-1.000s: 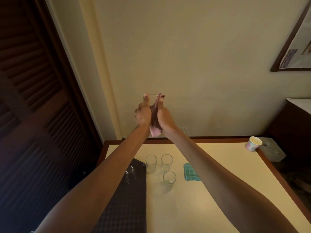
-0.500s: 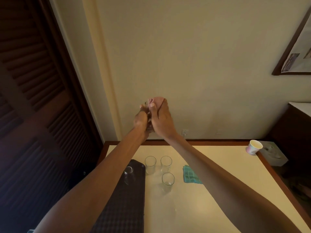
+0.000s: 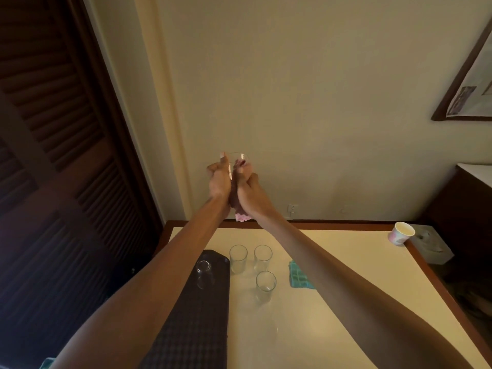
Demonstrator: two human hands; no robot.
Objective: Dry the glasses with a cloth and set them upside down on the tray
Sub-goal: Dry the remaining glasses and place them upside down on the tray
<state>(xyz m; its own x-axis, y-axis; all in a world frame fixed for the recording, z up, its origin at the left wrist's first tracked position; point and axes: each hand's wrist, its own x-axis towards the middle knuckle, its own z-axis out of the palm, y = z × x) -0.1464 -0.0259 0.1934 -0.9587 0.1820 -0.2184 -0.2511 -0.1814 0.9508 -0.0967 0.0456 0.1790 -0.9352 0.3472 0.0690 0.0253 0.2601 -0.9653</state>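
Left hand [image 3: 218, 179] is curled closed around the side of a clear drinking glass [image 3: 237, 162], thumb up along the wall, holding it raised out in front, well above the table; likely lifted there to keep drying away from the other glassware and to see the wall of the glass against the light. Right hand [image 3: 250, 191] is closed on a bunched pink cloth [image 3: 237, 203], pressing it against and partly into the glass, one corner of the cloth hanging below both wrists; how far the fingers go inside the glass is hidden. Judged step: drying still in progress on this glass, not yet flipped. Below, a long dark textured tray [image 3: 197, 323] lies on the left part of the cream table with brown edge [image 3: 346, 302]; one clear glass set upside down [image 3: 204, 272] stands at its far end, so one looks done. Three upright clear glasses [image 3: 255, 265] stand grouped just right of the tray, off it, probably waiting their turn. A folded teal cloth [image 3: 299, 276] lies near them, to the right, untouched. A small paper cup [image 3: 402, 233] sits at the far right corner, well apart. Only one view given.
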